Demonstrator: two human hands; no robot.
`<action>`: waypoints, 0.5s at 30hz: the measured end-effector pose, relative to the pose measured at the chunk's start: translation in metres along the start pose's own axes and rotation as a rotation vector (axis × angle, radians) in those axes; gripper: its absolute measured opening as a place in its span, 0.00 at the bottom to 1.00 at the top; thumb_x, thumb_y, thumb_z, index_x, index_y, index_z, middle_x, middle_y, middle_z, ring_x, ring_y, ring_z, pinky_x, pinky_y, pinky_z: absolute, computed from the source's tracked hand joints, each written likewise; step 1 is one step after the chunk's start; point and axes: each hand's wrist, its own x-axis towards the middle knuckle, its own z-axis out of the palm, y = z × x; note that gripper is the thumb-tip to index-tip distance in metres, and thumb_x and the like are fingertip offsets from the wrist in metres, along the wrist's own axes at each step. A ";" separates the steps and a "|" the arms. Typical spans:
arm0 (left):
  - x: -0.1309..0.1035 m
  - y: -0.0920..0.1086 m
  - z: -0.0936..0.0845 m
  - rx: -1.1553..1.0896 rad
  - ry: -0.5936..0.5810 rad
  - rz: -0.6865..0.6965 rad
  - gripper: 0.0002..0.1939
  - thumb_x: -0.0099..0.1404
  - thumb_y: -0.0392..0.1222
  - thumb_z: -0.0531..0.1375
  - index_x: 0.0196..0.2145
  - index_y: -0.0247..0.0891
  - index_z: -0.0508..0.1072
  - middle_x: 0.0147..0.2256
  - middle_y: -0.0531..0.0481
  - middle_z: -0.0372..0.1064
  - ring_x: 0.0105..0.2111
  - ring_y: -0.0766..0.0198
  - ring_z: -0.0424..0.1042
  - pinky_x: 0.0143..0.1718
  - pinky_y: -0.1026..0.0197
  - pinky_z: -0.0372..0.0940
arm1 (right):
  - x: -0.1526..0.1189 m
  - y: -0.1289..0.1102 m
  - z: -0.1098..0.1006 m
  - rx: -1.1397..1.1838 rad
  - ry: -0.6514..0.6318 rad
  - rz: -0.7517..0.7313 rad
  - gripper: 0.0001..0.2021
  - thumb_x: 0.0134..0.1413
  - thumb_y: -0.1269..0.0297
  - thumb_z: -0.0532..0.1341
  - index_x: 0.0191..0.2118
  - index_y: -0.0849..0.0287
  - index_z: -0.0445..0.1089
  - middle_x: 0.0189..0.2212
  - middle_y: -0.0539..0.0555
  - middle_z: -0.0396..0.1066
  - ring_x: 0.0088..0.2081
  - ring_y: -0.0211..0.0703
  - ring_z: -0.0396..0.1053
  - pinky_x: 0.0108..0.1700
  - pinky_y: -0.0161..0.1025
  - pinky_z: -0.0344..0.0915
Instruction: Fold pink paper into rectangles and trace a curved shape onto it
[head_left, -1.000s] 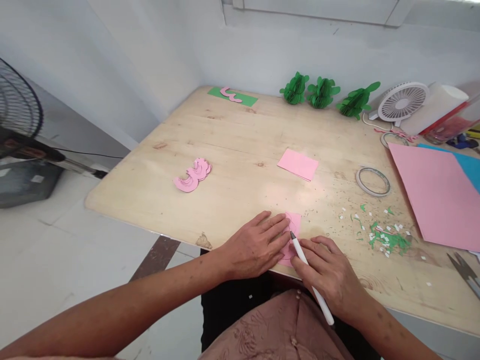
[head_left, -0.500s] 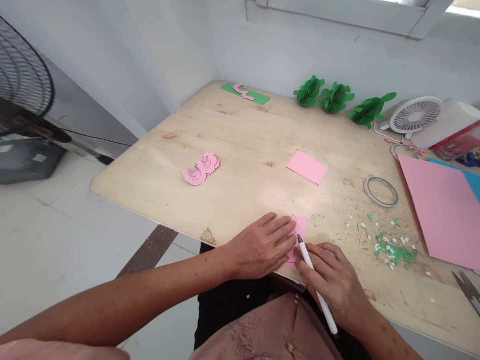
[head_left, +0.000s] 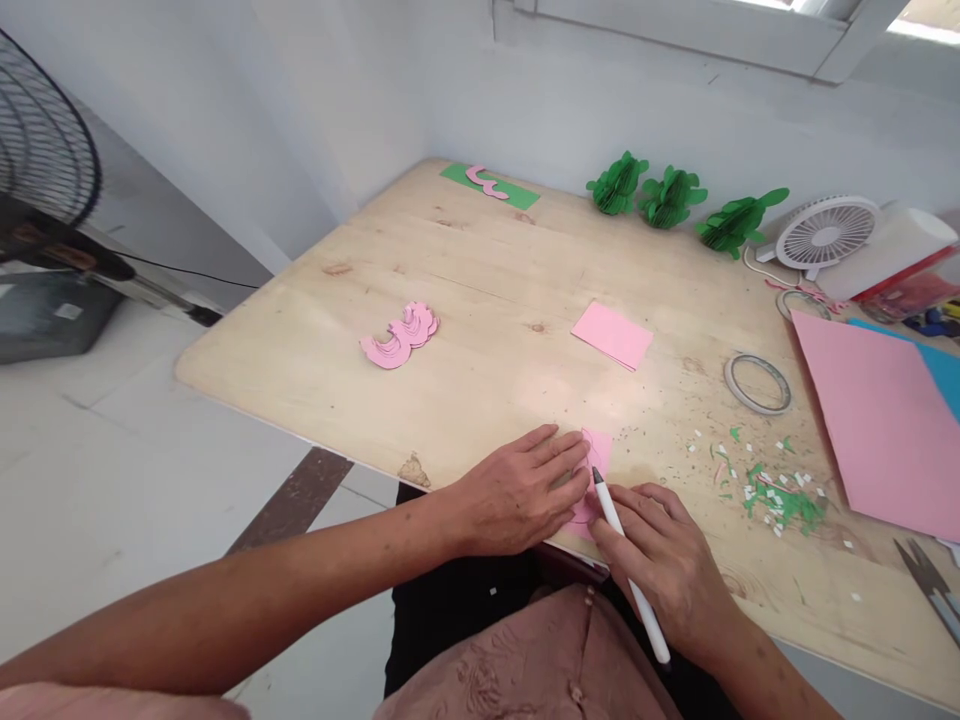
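My left hand (head_left: pixel 517 492) lies flat, fingers stretched out, across a small pink paper piece (head_left: pixel 600 448) at the table's front edge. Curved drawn lines show on the part of the paper that is not covered. A white pen (head_left: pixel 636 598) with a dark tip is in my right hand (head_left: pixel 664 555), slanted, its tip at the paper beside my left fingertips. Whether the tip touches the paper I cannot tell. Farther back lies a pink paper rectangle (head_left: pixel 612 335), and to the left a stack of wavy pink cut-outs (head_left: pixel 400 338).
Green paper trees (head_left: pixel 671 197) stand by the wall near a small white fan (head_left: pixel 826 238). On the right are a tape roll (head_left: pixel 786 392), green and white scraps (head_left: pixel 784 505), pink sheets (head_left: pixel 877 420) and scissors (head_left: pixel 930 580). A green strip (head_left: pixel 521 195) bears a pink cut-out (head_left: pixel 487 183).
The whole view has shifted slightly. Both hands, the pen and the pink paper keep nearly the same places relative to each other.
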 end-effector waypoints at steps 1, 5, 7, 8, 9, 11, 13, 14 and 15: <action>0.000 0.000 0.000 0.001 -0.007 0.002 0.15 0.68 0.41 0.50 0.47 0.29 0.68 0.52 0.35 0.66 0.57 0.51 0.61 0.58 0.48 0.56 | 0.000 0.000 0.000 0.003 0.001 -0.001 0.14 0.62 0.75 0.50 0.44 0.63 0.71 0.44 0.63 0.75 0.50 0.51 0.68 0.49 0.51 0.61; 0.002 0.000 -0.002 0.011 -0.034 0.007 0.14 0.67 0.40 0.50 0.46 0.30 0.69 0.51 0.35 0.66 0.57 0.50 0.61 0.56 0.48 0.57 | -0.001 0.001 0.000 0.023 -0.001 0.002 0.12 0.62 0.75 0.50 0.43 0.63 0.71 0.42 0.63 0.75 0.50 0.51 0.68 0.50 0.51 0.61; 0.003 0.000 -0.004 0.015 -0.047 0.012 0.14 0.67 0.40 0.50 0.46 0.30 0.68 0.51 0.34 0.66 0.56 0.50 0.61 0.55 0.48 0.58 | -0.001 0.000 0.000 0.033 -0.006 0.009 0.12 0.61 0.75 0.51 0.42 0.63 0.71 0.41 0.62 0.75 0.50 0.50 0.68 0.50 0.51 0.61; 0.004 0.000 -0.004 0.015 -0.052 0.015 0.14 0.67 0.40 0.50 0.46 0.30 0.68 0.51 0.34 0.66 0.56 0.49 0.62 0.54 0.47 0.58 | -0.001 0.000 0.000 0.035 -0.008 0.012 0.12 0.61 0.75 0.51 0.42 0.63 0.71 0.41 0.62 0.75 0.50 0.50 0.68 0.50 0.51 0.61; 0.004 0.000 -0.004 0.014 -0.056 0.018 0.14 0.67 0.40 0.50 0.46 0.30 0.68 0.51 0.34 0.66 0.56 0.49 0.62 0.54 0.47 0.58 | -0.001 0.000 0.001 0.035 -0.009 0.015 0.12 0.61 0.75 0.50 0.42 0.63 0.71 0.41 0.62 0.75 0.50 0.50 0.68 0.50 0.51 0.60; 0.004 0.000 -0.005 0.011 -0.059 0.017 0.14 0.68 0.39 0.50 0.45 0.30 0.69 0.51 0.34 0.65 0.55 0.49 0.62 0.54 0.47 0.58 | -0.001 0.000 0.001 0.033 -0.012 0.019 0.12 0.62 0.75 0.51 0.43 0.63 0.71 0.42 0.62 0.75 0.50 0.50 0.68 0.51 0.50 0.60; 0.004 0.000 -0.004 0.005 -0.052 0.012 0.14 0.68 0.39 0.50 0.45 0.30 0.69 0.51 0.34 0.65 0.56 0.49 0.61 0.54 0.48 0.58 | -0.001 0.000 0.001 0.037 -0.006 0.023 0.12 0.61 0.75 0.51 0.43 0.62 0.70 0.43 0.62 0.75 0.50 0.50 0.68 0.51 0.50 0.60; 0.004 0.000 -0.004 0.001 -0.048 0.011 0.14 0.68 0.39 0.50 0.46 0.30 0.68 0.51 0.34 0.65 0.56 0.50 0.61 0.54 0.48 0.58 | 0.000 0.000 0.001 0.046 -0.002 0.031 0.11 0.61 0.75 0.51 0.43 0.61 0.70 0.42 0.61 0.75 0.50 0.49 0.68 0.51 0.50 0.60; 0.004 0.000 -0.004 -0.002 -0.046 0.011 0.15 0.68 0.39 0.50 0.47 0.29 0.68 0.51 0.34 0.65 0.56 0.50 0.61 0.54 0.48 0.58 | 0.001 0.001 0.000 0.067 0.001 0.045 0.11 0.61 0.75 0.52 0.43 0.60 0.70 0.41 0.60 0.75 0.49 0.49 0.69 0.50 0.49 0.61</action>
